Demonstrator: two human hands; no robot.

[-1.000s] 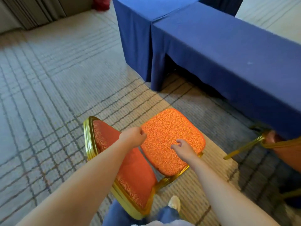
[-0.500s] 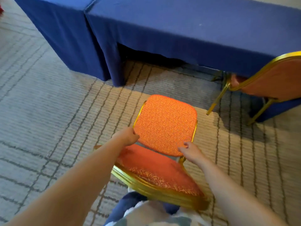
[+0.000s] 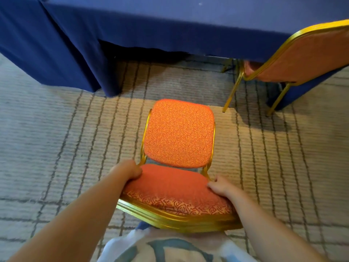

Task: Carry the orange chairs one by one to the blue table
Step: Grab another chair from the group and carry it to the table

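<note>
Both hands on the chair back

My left hand grips the orange chair by the left edge of its back and my right hand curls over the right edge; the seat points at the blue table, near its drape, a second chair just right. I judge the gilt frame stiff and fairly heavy, the padding soft: the metal rail is the surer hold

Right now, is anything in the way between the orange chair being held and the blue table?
Nothing visible is. Only striped carpet lies between the orange chair, gripped by the left hand and right hand, and the blue table. A second orange chair stands off to the right, at the table, clear of the path.
</note>
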